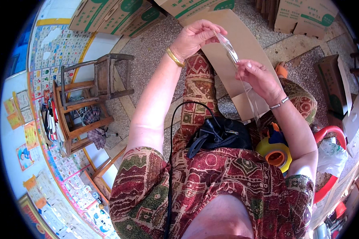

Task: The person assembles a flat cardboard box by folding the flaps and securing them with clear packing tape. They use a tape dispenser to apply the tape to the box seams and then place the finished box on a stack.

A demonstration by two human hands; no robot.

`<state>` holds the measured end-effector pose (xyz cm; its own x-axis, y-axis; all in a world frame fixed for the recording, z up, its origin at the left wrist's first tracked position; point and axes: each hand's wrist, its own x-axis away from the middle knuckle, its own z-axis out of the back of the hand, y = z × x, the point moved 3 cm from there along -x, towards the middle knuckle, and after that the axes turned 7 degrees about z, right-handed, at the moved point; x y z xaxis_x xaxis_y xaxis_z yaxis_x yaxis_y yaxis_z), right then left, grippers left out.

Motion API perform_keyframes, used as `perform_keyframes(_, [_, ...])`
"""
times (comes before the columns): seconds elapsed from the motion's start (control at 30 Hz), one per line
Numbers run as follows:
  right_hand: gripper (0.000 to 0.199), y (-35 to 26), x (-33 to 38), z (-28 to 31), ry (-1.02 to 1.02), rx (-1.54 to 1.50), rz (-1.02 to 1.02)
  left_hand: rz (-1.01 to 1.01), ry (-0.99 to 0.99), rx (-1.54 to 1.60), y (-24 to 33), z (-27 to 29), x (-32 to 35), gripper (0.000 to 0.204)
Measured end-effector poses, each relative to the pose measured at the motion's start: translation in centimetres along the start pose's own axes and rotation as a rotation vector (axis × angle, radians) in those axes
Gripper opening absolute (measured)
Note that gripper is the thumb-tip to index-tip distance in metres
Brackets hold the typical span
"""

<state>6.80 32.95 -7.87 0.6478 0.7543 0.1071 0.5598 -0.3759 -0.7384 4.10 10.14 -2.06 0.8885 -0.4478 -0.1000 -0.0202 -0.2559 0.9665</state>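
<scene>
Hidden: the clear tape (237,65) is see-through and hard to trace; its lower end is lost near the lap, beside the yellow tape roll (276,154), itself half covered by the right arm.
Cut off: the red chair (332,159) and the boxes (115,16) run out of view at the rim.
Left hand (193,38): raised ahead, fingers pinched shut on the strip's upper end.
Right hand (257,77): lower, fingers closed on the strip partway down.
Tape: stretched slanting between both hands, above flat cardboard (231,47) on the floor.
</scene>
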Motion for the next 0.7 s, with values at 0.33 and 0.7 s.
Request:
perform_keyframes(0.33, [0.017,0.9,-1.6,-0.1,-0.051,-0.191,0.115,0.057,0.061,-0.075,-0.6,0.0,-0.1,0.021])
perform_keyframes(0.7, [0.014,2.9,-1.3,2.8,0.085,-0.07,0.103,0.281,0.193,-0.491,1.1,0.7,1.7,0.036])
